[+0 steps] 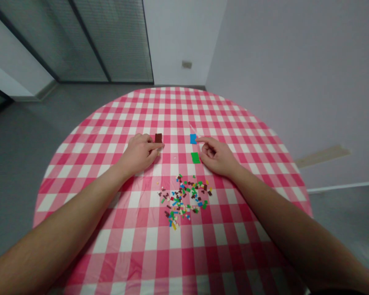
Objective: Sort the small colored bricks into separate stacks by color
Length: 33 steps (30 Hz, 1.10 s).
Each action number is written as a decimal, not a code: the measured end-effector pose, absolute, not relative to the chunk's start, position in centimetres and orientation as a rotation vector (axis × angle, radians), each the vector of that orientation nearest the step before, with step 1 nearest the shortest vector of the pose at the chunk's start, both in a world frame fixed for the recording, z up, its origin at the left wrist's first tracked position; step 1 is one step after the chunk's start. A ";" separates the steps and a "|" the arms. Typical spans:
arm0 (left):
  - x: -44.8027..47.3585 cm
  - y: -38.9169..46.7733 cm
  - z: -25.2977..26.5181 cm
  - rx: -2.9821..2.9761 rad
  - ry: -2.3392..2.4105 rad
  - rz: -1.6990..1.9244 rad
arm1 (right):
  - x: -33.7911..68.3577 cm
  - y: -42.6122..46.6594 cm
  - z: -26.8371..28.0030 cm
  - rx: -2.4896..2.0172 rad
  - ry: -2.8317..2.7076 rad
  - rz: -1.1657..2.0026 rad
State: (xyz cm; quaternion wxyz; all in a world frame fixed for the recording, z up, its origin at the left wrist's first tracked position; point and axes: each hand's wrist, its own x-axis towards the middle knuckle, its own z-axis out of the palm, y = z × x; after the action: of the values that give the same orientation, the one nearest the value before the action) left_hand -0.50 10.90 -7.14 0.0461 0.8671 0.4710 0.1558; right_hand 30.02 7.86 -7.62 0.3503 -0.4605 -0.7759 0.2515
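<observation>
My left hand (141, 151) rests on the table just below a small dark brown building-block plate (158, 138). Its index finger points to the right along the plate's lower edge, with the thumb a little apart beneath. Across from it, my right hand (217, 156) has its index fingertip at the right edge of a blue plate (193, 139). The thumb and curled fingers of that hand lie beside a green plate (196, 157), close to its right edge. No piece shows between the fingers of either hand.
Many tiny mixed-colour bricks (184, 198) lie scattered nearer to me, between my forearms. A red-and-white checked cloth (135, 250) covers the round table. A thin clear strip (193, 128) lies above the blue plate. Walls stand beyond the far and right edges.
</observation>
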 end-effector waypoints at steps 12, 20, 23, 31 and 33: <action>-0.5 10.9 -7.2 2.636 1.453 0.498 | 30.0 7.8 -7.6 -1.196 -2.005 0.666; -1.6 10.5 -5.3 2.500 1.574 0.721 | 30.0 7.8 -7.6 -1.192 -2.009 0.642; -1.8 10.0 -4.6 2.477 1.491 0.705 | 30.0 7.8 -7.7 -1.208 -2.005 0.647; -0.6 6.8 -2.4 2.405 0.701 0.341 | 30.3 8.1 -7.7 -1.285 -1.947 0.688; -0.1 6.0 -2.1 2.383 0.583 0.272 | 30.3 8.2 -7.8 -1.298 -1.944 0.681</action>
State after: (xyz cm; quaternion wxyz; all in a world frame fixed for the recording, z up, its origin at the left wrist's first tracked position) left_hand -0.06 6.02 -2.09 0.3302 0.9113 0.2228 0.1041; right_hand 30.33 8.18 -7.79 0.3463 -0.5001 -0.7491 0.2624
